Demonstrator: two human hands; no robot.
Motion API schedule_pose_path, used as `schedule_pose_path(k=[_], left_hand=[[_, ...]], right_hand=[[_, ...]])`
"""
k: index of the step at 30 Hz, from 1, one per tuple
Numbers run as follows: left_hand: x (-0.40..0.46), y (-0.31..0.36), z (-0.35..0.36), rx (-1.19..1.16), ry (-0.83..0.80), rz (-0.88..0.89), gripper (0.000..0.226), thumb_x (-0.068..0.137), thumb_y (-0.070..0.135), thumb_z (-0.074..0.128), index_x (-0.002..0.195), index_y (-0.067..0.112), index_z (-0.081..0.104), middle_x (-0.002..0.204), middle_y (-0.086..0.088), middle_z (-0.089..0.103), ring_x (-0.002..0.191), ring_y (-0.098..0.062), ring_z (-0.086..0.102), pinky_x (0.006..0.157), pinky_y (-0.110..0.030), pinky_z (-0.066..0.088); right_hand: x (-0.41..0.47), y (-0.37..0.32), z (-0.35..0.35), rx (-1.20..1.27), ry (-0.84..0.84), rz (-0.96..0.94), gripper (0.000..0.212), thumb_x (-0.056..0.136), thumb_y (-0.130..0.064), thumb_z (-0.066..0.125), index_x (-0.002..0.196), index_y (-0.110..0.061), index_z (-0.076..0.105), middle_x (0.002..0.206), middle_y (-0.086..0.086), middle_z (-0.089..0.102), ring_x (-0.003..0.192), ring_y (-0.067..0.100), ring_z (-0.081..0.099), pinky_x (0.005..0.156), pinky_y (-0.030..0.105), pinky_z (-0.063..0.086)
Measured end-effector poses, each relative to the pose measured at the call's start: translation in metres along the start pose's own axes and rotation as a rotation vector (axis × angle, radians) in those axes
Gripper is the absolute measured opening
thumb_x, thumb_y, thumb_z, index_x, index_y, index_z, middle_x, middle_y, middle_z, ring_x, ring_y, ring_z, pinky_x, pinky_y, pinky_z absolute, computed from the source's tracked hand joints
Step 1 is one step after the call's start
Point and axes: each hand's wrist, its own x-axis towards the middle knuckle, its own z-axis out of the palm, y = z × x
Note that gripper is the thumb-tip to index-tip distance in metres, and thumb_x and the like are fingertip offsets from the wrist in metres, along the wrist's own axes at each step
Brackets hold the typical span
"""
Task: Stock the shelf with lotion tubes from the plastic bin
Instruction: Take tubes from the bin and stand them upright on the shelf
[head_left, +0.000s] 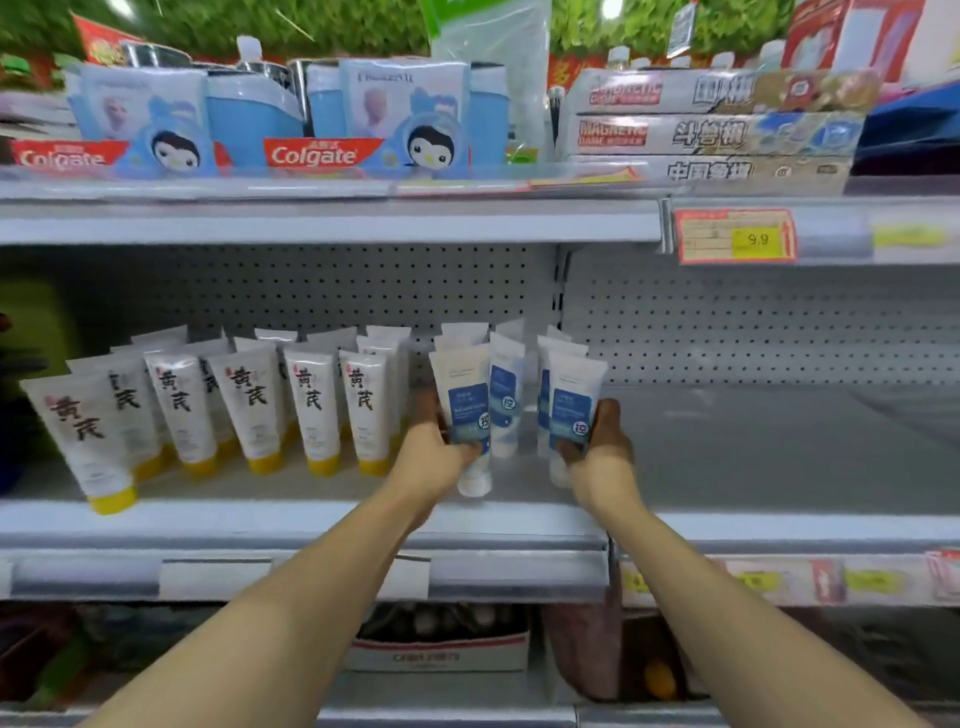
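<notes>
Both my arms reach onto the middle shelf (779, 525). My left hand (436, 457) grips a white lotion tube with a blue label (462, 395), cap down on the shelf. My right hand (602, 441) grips a second blue-label tube (571, 400) the same way. Between and behind them stand more blue-label tubes (505, 395), upright on their caps. The plastic bin is out of view.
Left of my hands stand several rows of white tubes with yellow caps (249, 410). The upper shelf carries toothpaste sets (317, 124) and flat game boxes (711, 130). A price tag (735, 236) hangs on the upper rail. A cardboard box (441, 649) sits on the lower shelf.
</notes>
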Motion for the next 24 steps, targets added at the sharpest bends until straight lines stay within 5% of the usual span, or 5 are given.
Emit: schedule_pose_path(k=[3, 6, 9, 20, 24], left_hand=[[0.011, -0.007, 0.009, 0.028, 0.005, -0.08, 0.032, 0.085, 0.0, 0.061, 0.1, 0.026, 0.053, 0.116, -0.006, 0.06, 0.104, -0.022, 0.055, 0.098, -0.037, 0.044], [0.023, -0.011, 0.019, 0.123, 0.005, -0.167, 0.037, 0.088, 0.011, 0.061, 0.124, 0.01, 0.053, 0.129, -0.01, 0.057, 0.11, -0.024, 0.053, 0.094, -0.029, 0.041], [0.032, -0.01, 0.03, 0.126, -0.011, -0.064, 0.057, 0.087, 0.0, 0.058, 0.138, 0.01, 0.034, 0.136, -0.009, 0.049, 0.116, -0.021, 0.049, 0.091, -0.022, 0.039], [0.051, -0.018, 0.037, 0.207, -0.025, 0.027, 0.065, 0.079, 0.001, 0.068, 0.132, 0.011, 0.032, 0.13, -0.01, 0.055, 0.116, -0.028, 0.055, 0.102, -0.045, 0.043], [0.048, -0.017, 0.033, 0.208, -0.051, 0.014, 0.063, 0.08, -0.002, 0.066, 0.133, 0.01, 0.034, 0.133, -0.01, 0.051, 0.117, -0.024, 0.052, 0.095, -0.029, 0.042]], right_hand=[[-0.003, -0.001, -0.006, -0.087, -0.08, -0.026, 0.012, 0.091, -0.019, 0.054, 0.097, -0.014, 0.045, 0.083, 0.0, 0.055, 0.08, 0.021, 0.052, 0.067, 0.029, 0.043], [-0.002, 0.002, -0.01, 0.004, -0.171, 0.079, 0.045, 0.077, -0.017, 0.071, 0.109, -0.013, 0.039, 0.102, 0.003, 0.058, 0.088, 0.022, 0.059, 0.073, 0.034, 0.051], [-0.001, 0.004, -0.02, 0.007, -0.209, 0.139, 0.069, 0.071, -0.019, 0.078, 0.125, -0.012, 0.036, 0.118, 0.006, 0.053, 0.098, 0.021, 0.056, 0.074, 0.027, 0.045], [-0.011, 0.021, -0.042, -0.23, -0.265, 0.146, 0.082, 0.072, -0.037, 0.076, 0.136, -0.013, 0.031, 0.132, 0.012, 0.04, 0.125, 0.029, 0.041, 0.095, 0.034, 0.042], [-0.02, 0.015, -0.042, -0.25, -0.258, 0.149, 0.081, 0.073, -0.034, 0.076, 0.137, -0.014, 0.031, 0.133, 0.011, 0.039, 0.126, 0.028, 0.038, 0.098, 0.036, 0.041]])
